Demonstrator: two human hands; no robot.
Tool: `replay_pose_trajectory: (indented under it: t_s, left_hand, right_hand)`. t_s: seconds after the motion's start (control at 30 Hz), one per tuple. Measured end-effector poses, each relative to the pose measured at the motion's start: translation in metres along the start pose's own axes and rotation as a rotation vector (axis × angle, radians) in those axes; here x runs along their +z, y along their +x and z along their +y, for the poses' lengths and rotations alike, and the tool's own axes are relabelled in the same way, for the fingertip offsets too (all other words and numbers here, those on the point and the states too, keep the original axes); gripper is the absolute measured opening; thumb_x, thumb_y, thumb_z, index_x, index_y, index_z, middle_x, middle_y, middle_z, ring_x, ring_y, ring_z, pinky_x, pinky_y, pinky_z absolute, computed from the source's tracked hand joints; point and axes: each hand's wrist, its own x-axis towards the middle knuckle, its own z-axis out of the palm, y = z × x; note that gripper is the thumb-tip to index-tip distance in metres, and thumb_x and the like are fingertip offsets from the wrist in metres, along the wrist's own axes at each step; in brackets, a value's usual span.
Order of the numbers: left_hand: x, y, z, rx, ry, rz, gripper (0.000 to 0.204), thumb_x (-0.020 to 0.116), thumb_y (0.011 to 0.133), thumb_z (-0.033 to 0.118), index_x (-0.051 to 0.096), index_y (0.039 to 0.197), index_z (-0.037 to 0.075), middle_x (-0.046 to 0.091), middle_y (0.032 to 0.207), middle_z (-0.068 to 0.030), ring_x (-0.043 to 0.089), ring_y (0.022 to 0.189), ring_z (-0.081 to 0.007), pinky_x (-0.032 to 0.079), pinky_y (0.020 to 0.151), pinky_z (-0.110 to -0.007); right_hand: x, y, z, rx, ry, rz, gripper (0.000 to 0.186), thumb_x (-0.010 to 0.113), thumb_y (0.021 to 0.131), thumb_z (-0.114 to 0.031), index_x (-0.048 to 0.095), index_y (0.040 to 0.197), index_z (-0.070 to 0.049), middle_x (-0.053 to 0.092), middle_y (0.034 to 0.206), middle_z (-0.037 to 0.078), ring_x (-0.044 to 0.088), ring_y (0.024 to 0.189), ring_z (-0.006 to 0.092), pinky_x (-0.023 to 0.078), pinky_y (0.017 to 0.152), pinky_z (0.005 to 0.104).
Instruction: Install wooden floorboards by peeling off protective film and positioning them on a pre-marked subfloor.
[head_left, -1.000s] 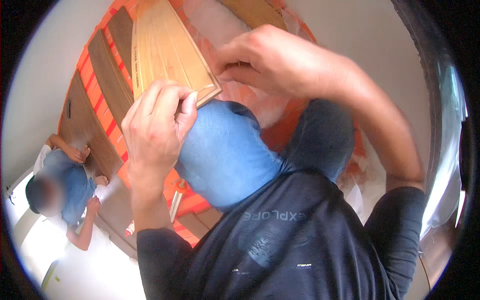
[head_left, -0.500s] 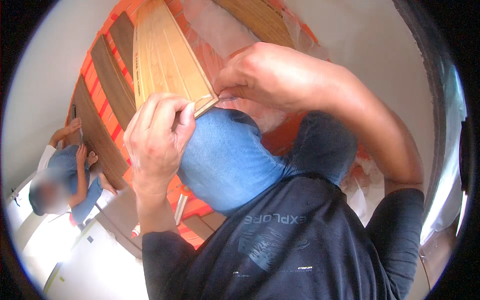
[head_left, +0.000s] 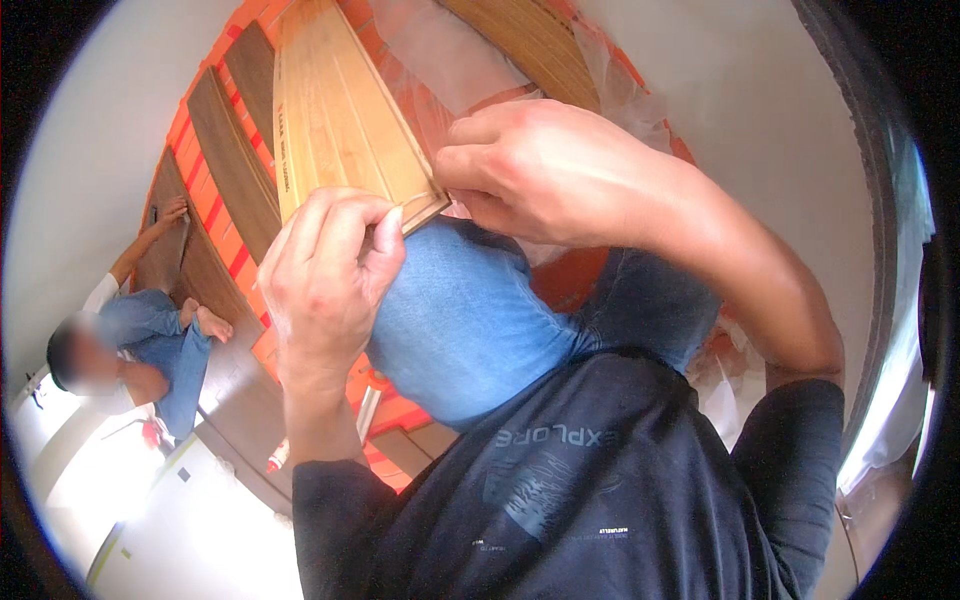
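Note:
A pale wooden floorboard (head_left: 330, 110) with long grooves on its upturned face slants away from me, its near end resting by my jeans-covered knee. My left hand (head_left: 325, 265) is closed on the near end at its left side, thumb on the end edge. A thin pale strip (head_left: 420, 201) shows along that edge by the thumb; whether it is loose I cannot tell. At the right near corner my right hand (head_left: 535, 165) has its fingers curled in a pinch against the board's long edge. What those fingertips hold is hidden.
Dark brown floorboards (head_left: 232, 150) lie over orange sheeting (head_left: 205, 205) at left. Another board (head_left: 530, 45) and clear plastic film (head_left: 440, 50) are at the far side. A white tube (head_left: 368, 408) lies by my left forearm. At left a co-worker (head_left: 150, 330) sits handling a board.
My right hand has shifted slightly, its fingers now more curled at the board's corner. The board and my left hand moved slightly right. The co-worker's arm reaches farther up.

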Motion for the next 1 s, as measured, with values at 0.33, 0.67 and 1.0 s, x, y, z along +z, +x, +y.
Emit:
replay_pose_trajectory:
  t_s: [0.33,0.67,1.0]
  left_hand:
    - [0.000,0.002,0.000,0.019,-0.025,0.045,0.015,0.079,0.079,0.005,0.066,0.085,0.007,0.066,0.085,-0.0071,0.068,0.078,-0.0259,0.054,0.069,-0.037]
    - [0.001,0.001,0.001,0.025,-0.040,0.062,0.014,0.078,0.079,0.006,0.066,0.084,0.008,0.066,0.084,-0.0067,0.068,0.077,-0.0261,0.055,0.068,-0.038]
    - [0.001,0.002,0.000,0.085,0.032,0.085,0.016,0.078,0.078,0.005,0.064,0.084,0.009,0.065,0.083,-0.0060,0.067,0.074,-0.0251,0.055,0.066,-0.037]
  right_hand:
    - [-0.006,-0.004,-0.004,-0.026,-0.048,0.103,0.020,0.065,0.089,-0.022,0.062,0.085,-0.003,0.067,0.083,0.020,0.068,0.084,0.0419,0.054,0.074,0.0506]
    - [-0.007,0.002,-0.001,-0.087,-0.121,0.046,0.015,0.067,0.086,-0.019,0.065,0.089,-0.004,0.069,0.085,0.020,0.070,0.087,0.0388,0.056,0.079,0.0499]
    - [-0.039,0.019,-0.031,0.064,-0.269,-0.260,0.012,0.072,0.079,-0.010,0.065,0.085,-0.002,0.067,0.080,0.017,0.070,0.083,0.0380,0.056,0.078,0.0451]
